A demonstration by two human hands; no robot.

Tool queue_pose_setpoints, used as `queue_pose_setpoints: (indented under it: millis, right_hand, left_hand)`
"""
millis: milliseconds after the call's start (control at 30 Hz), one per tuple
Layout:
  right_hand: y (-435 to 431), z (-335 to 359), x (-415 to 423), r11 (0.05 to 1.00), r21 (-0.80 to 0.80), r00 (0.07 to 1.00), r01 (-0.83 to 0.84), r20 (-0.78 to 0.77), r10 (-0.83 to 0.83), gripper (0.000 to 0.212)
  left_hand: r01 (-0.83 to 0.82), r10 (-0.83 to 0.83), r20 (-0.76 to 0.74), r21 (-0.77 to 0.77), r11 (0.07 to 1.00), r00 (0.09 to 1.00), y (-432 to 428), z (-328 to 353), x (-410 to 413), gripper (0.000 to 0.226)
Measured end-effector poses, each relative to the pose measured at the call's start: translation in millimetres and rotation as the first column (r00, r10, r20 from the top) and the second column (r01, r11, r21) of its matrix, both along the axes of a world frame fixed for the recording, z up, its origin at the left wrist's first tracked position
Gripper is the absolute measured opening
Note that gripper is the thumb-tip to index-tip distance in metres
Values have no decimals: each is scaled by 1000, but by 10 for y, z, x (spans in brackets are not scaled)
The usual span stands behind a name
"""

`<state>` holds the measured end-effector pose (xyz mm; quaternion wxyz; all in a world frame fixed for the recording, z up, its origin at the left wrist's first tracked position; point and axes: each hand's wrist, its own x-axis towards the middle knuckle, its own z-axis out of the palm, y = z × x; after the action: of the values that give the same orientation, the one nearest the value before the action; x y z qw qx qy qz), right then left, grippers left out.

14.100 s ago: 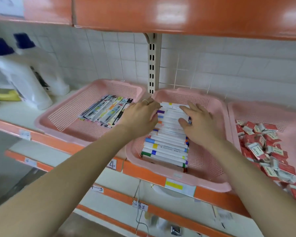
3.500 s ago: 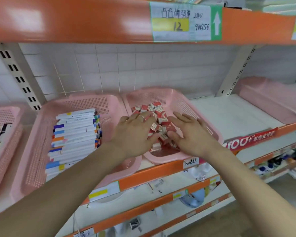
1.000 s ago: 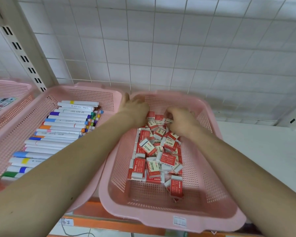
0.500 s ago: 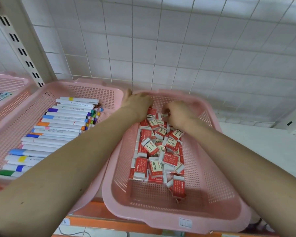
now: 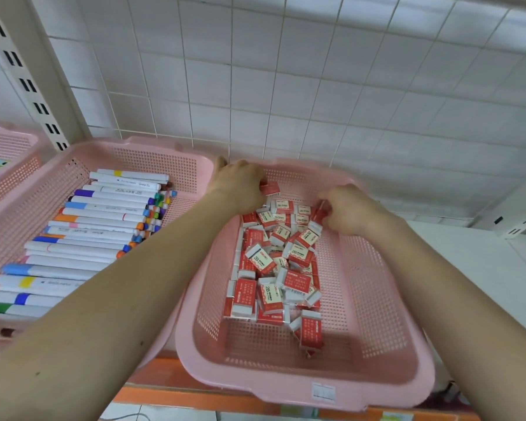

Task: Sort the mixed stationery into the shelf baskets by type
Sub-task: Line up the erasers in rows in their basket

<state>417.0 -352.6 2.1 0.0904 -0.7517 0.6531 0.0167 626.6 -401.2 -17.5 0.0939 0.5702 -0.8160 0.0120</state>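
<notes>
The pink basket (image 5: 304,387) nearest the viewer hangs its front rim over the orange shelf edge (image 5: 195,396). Inside it, red-and-white erasers (image 5: 274,268) lie heaped from the middle toward twelve o'clock. At the pile's far end the left hand (image 5: 240,186) pinches one eraser at about eleven o'clock, and the right hand (image 5: 346,208) is closed on another at one o'clock. At nine o'clock a second basket (image 5: 152,153) holds rows of markers (image 5: 104,226), already sorted. The risk I see: pressing or dragging on the heap could slide the overhanging basket forward off the shelf, or flick loose erasers over the low walls.
</notes>
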Motion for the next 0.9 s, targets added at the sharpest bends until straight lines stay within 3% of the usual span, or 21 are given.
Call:
queue_pose_setpoints:
  millis: [100, 167, 267, 467, 500, 600, 700, 800, 900]
  right_hand:
    - [40, -1, 0, 999, 21, 999, -37, 2, 37, 34]
    - [62, -30, -6, 998, 30, 999, -48, -7, 48, 32]
    - [68, -29, -18, 1000, 3, 1000, -10, 7, 10, 28]
    - [-58, 114, -115, 976, -172, 982, 130, 159, -103, 6]
    - [-88, 120, -109, 968, -197, 974, 154, 198, -114, 2]
    - [-176, 31, -33, 974, -159, 962, 160, 249, -117, 16]
    - [-227, -164, 42, 990, -58, 984, 126, 131, -117, 21]
    - [-258, -262, 54, 984, -68, 981, 165, 116, -156, 22]
    - [-270, -305, 37, 980, -86, 969, 180, 185, -162, 8]
  left_hand:
    - [67, -68, -44, -18, 998, 997, 25, 8, 18, 29]
    - [138, -137, 12, -40, 990, 990, 46, 15, 16, 36]
    - [190, -184, 116, -45, 981, 976, 96, 9, -45, 35]
    - [236, -238, 89, 31, 971, 967, 164, -25, -228, 28]
    - [238, -242, 96, 47, 970, 966, 170, -37, -241, 25]
    - [217, -221, 141, 48, 975, 965, 184, -55, -251, 11]
    - [168, -176, 117, 72, 983, 978, 170, -59, -240, 10]
    - [125, -134, 89, 104, 987, 987, 146, -57, -207, 16]
    - [110, -118, 95, 85, 990, 988, 138, -75, -202, 30]
